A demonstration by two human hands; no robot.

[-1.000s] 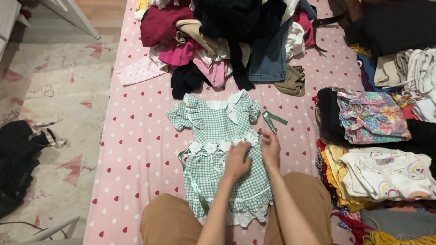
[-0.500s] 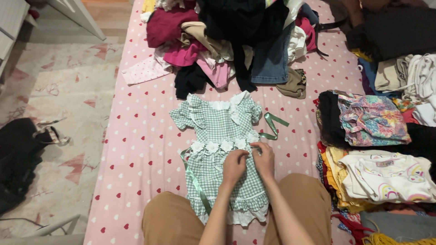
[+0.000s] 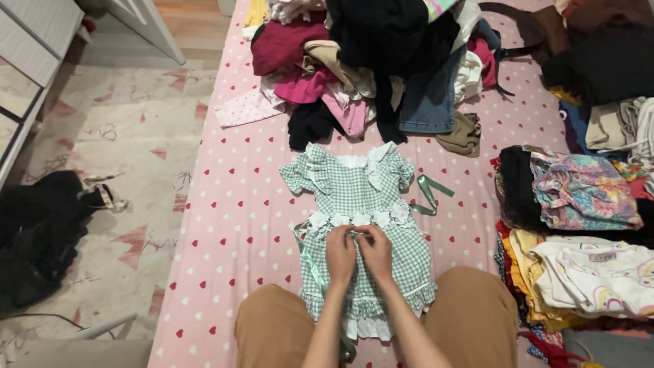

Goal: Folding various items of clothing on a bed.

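Pinching dress (image 3: pixel 381 197) waist | left hand (image 3: pixel 340 255) touching right hand (image 3: pixel 375 251)

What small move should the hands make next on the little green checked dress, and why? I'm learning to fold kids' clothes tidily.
Probably tuck in the loose ribbon at the right. The dress lies flat, face up on the pink sheet, and both the left hand and right hand pinch at the waist by the white flowers, while the ribbon ends trail out on both sides.
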